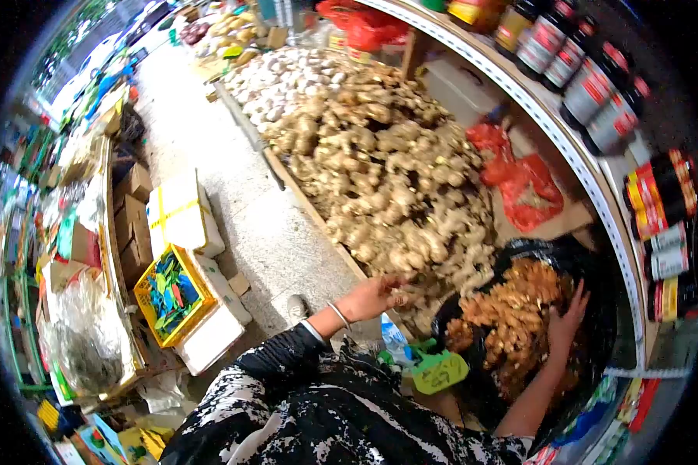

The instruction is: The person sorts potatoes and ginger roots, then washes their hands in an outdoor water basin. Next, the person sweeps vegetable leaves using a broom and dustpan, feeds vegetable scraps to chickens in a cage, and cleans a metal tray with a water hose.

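Observation:
A large heap of pale ginger (388, 170) fills the wooden-edged stand in front of me. At its near edge my left hand (374, 297), with a bangle on the wrist, hovers with fingers loosely bent and slightly apart; I make out nothing in it. To the right, a black plastic bag (602, 310) stands open around browner ginger roots (512, 310). My right hand (568, 322) rests inside the bag against these roots, fingers spread along their right side. A green price tag (440, 373) with handwriting sits just below the bag.
White garlic bulbs (287, 77) lie beyond the ginger. Red plastic bags (523, 186) lie at the heap's right, below a shelf edge (551, 105) bearing dark bottles (597, 89). Across the aisle (264, 232) are a yellow basket (202, 311) and foam boxes (180, 209).

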The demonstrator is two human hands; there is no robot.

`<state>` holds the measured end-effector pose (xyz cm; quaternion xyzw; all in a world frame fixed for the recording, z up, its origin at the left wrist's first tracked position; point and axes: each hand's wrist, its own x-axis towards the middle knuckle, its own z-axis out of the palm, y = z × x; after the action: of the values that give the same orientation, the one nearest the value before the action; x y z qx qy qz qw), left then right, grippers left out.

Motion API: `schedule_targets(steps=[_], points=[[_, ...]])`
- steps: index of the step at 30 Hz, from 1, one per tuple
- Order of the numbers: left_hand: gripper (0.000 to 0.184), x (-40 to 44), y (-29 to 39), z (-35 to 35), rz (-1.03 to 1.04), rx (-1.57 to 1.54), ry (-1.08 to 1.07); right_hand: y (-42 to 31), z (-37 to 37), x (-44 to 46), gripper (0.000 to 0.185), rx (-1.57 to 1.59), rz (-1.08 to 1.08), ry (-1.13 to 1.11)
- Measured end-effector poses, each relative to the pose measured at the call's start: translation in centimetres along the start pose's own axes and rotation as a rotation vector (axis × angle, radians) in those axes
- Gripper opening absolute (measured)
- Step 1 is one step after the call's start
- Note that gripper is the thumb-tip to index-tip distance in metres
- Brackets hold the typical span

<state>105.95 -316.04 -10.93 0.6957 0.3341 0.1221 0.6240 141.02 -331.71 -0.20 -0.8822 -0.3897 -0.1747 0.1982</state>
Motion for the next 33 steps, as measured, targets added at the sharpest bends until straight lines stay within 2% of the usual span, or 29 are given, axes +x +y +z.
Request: schedule_targets(steps=[1, 3, 4, 5, 7, 8, 10, 11, 13, 14, 15, 17, 20, 22, 23, 25, 26, 27, 29, 30, 33], points=[[0.041, -0.4, -0.5, -1.2, -0.029, -0.009, -0.009, -1.3, -0.2, -0.1, 0.040, -0.067, -0.136, 0.073], [0.043, -2.4, 0.6, -4.7, -0.038, 0.073, 0.040, -1.5, 0.5, 0.9, 0.042, -0.045, -0.109, -0.007], [0.043, -2.9, -0.7, -6.0, -0.011, 0.010, 0.073, -1.6, 0.8, 1.2, 0.037, 0.051, -0.072, -0.064], [0.044, -3.4, -2.1, -7.2, 0.014, -0.055, 0.109, -3.0, 0.9, 1.9, 0.034, 0.144, -0.039, -0.131], [0.045, -4.7, -3.9, -10.9, 0.014, 0.001, 0.153, -12.7, -2.7, 2.6, 0.033, 0.086, 0.185, -0.464], [0.047, -5.2, -5.6, -12.7, 0.001, 0.019, 0.169, -15.8, -1.7, 2.2, 0.033, 0.094, 0.130, -0.479], [0.047, -6.9, -7.0, -17.4, -0.029, 0.024, 0.230, -20.9, 0.5, 1.0, 0.034, 0.241, 0.011, -0.253], [0.046, -7.9, -7.4, -19.9, -0.072, -0.006, 0.253, -24.4, 2.2, 0.7, 0.034, 0.247, -0.026, -0.262], [0.044, -9.3, -11.1, -24.1, 0.007, -0.045, 0.400, -32.9, 4.4, -1.9, 0.030, 0.440, -0.205, -0.432], [0.042, -11.0, -10.8, -27.3, -0.073, -0.046, 0.397, -37.9, 5.6, -3.9, 0.027, 0.454, -0.219, -0.498], [0.042, -12.8, -10.8, -29.7, -0.059, -0.065, 0.489, -42.6, 6.8, -6.1, 0.025, 0.474, -0.229, -0.560], [0.041, -15.6, -12.5, -33.9, -0.107, -0.102, 0.613, -49.0, 9.5, -9.1, 0.025, 0.470, -0.490, -0.688], [0.040, -19.3, -14.5, -39.0, -0.194, -0.181, 0.769, -56.6, 12.2, -12.3, 0.024, 0.418, -0.569, -0.786], [0.036, -20.4, -16.3, -41.2, -0.272, -0.263, 0.829, -61.4, 12.9, -12.8, 0.023, 0.551, -0.512, -1.047], [0.036, -21.0, -17.1, -42.0, -0.296, -0.268, 0.875, -63.1, 13.9, -12.6, 0.023, 0.534, -0.547, -1.074], [0.035, -21.3, -17.7, -43.2, -0.314, -0.271, 0.925, -66.2, 16.5, -11.8, 0.021, 0.543, -0.848, -0.922], [0.035, -21.2, -18.0, -43.9, -0.309, -0.225, 0.942, -68.6, 16.9, -11.1, 0.022, 0.555, -0.767, -1.015], [0.034, -20.8, -19.3, -44.3, -0.259, -0.250, 0.986, -71.1, 17.3, -10.3, 0.022, 0.575, -0.843, -1.020], [0.035, -20.8, -18.7, -46.5, -0.293, -0.334, 1.009, -75.0, 19.7, -9.1, 0.022, 0.564, -0.854, -1.044], [0.036, -20.9, -18.8, -47.8, -0.305, -0.346, 1.017, -76.9, 21.8, -8.7, 0.021, 0.699, -0.916, -1.025], [0.037, -20.8, -19.6, -52.6, -0.376, -0.269, 1.160, -84.2, 25.4, -6.4, 0.021, 0.714, -1.043, -1.097]])
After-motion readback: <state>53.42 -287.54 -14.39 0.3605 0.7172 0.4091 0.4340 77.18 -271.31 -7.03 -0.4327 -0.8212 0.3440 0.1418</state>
